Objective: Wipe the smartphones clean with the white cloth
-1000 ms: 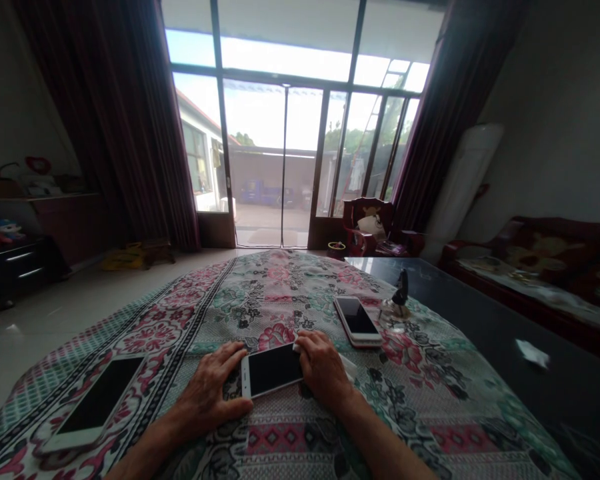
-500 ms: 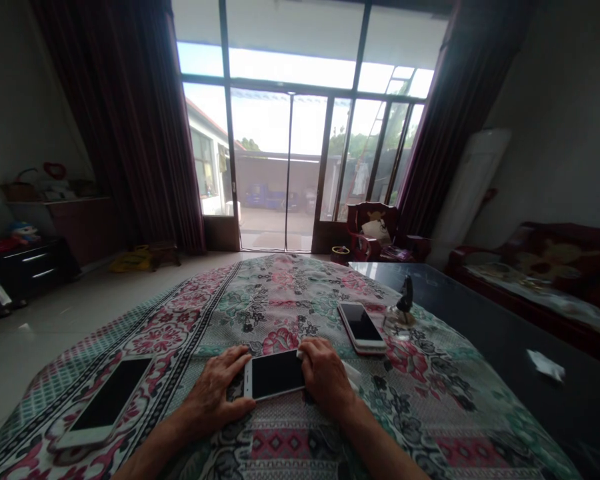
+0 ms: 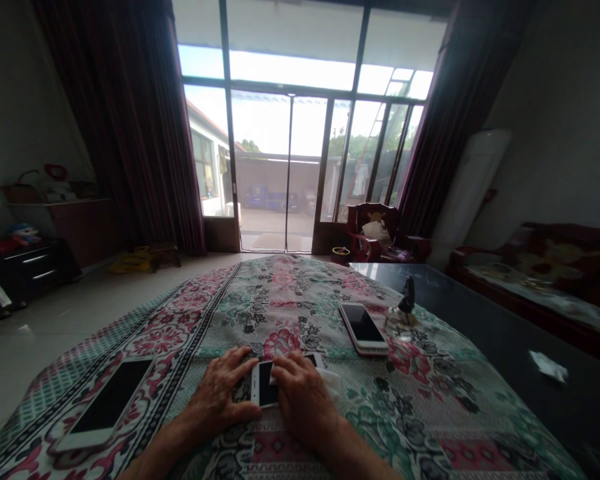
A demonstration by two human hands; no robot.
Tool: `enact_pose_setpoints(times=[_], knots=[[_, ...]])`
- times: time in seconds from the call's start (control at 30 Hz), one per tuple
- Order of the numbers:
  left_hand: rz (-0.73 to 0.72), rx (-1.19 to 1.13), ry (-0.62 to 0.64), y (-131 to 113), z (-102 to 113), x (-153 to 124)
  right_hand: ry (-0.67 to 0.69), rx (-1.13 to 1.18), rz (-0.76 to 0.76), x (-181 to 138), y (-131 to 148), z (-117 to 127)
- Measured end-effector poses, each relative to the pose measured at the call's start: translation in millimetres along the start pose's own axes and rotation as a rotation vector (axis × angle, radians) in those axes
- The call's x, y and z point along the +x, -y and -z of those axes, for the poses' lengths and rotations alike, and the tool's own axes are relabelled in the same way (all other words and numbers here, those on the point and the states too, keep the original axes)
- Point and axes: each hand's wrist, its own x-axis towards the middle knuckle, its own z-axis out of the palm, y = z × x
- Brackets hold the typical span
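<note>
A white smartphone (image 3: 266, 385) with a dark screen lies face up on the floral tablecloth (image 3: 280, 300). My left hand (image 3: 221, 390) steadies its left end, thumb at the near edge and fingers toward the far edge. Across the phone's middle lies my right hand (image 3: 303, 393), pressing a white tissue (image 3: 331, 382) against the screen. Part of the tissue sticks out on the right side of that hand. Much of the screen is hidden under my right fingers.
To the left lies another white phone (image 3: 111, 403). A further phone (image 3: 364, 328), apparently stacked on something, rests at the right beside a clear glass object with a black top (image 3: 405, 307). Crumpled white paper (image 3: 549, 367) sits on the dark table (image 3: 510, 333).
My right hand has slid left with the tissue, from the phone's right end to over the middle of its screen. The phone and my left hand have shifted slightly right.
</note>
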Motion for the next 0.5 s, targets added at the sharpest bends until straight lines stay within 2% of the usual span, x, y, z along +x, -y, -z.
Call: enact_pose_setpoints(times=[0.1, 0.17, 0.27, 0.43, 0.5], knots=[[0.018, 0.001, -0.025, -1.8, -1.7, 0.4, 0.052, 0.067, 0.100, 0.2, 12.4, -8.2], [0.020, -0.003, -0.023, -1.3, -2.2, 0.3, 0.050, 0.084, 0.094, 1.2, 11.9, -7.6], [0.013, -0.015, -0.024, 0.8, -2.0, -0.2, -0.005, 0.058, -0.013, 2.8, -1.0, 2.8], [-0.001, -0.021, 0.012, 2.9, 2.2, -0.6, -0.103, -0.094, -0.296, 1.7, -23.8, 24.3], [-0.019, -0.026, 0.047, 3.3, 5.3, -0.6, -0.085, -0.120, -0.303, 0.2, -22.3, 23.7]])
